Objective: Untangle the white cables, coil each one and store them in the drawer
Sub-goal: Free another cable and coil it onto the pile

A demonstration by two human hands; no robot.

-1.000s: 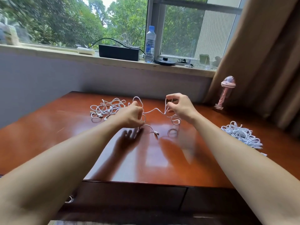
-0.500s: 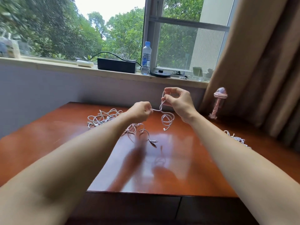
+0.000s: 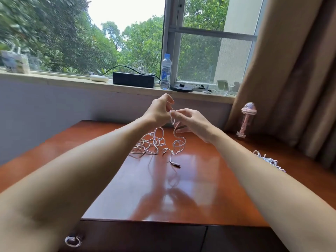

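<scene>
Two pinching grips, left hand (image 3: 158,111) and right hand (image 3: 192,122), hold a white cable (image 3: 175,132); tangle (image 3: 149,144) below on surface (image 3: 163,197); drawer (image 3: 145,237) closed.

Right hand (image 3: 193,121) now seemingly touches left hand (image 3: 157,113).

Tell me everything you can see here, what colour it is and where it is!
tangled cables: one heap, white, middle of the table, one strand lifted
cable bundle: one, white, table's right edge
table: one, reddish-brown, below the window
drawer fronts: two, dark brown, under the table's near edge
ring handle: one, silvery, left drawer front
water bottle: one, clear with blue cap, windowsill
box: one, black, windowsill, left of the bottle
disc: one, black, windowsill, right of the bottle
ornament: one, pink, table's far right corner
curtain: one, brown, right side
left hand: pinches the lifted strand
right hand: pinches the same strand
</scene>
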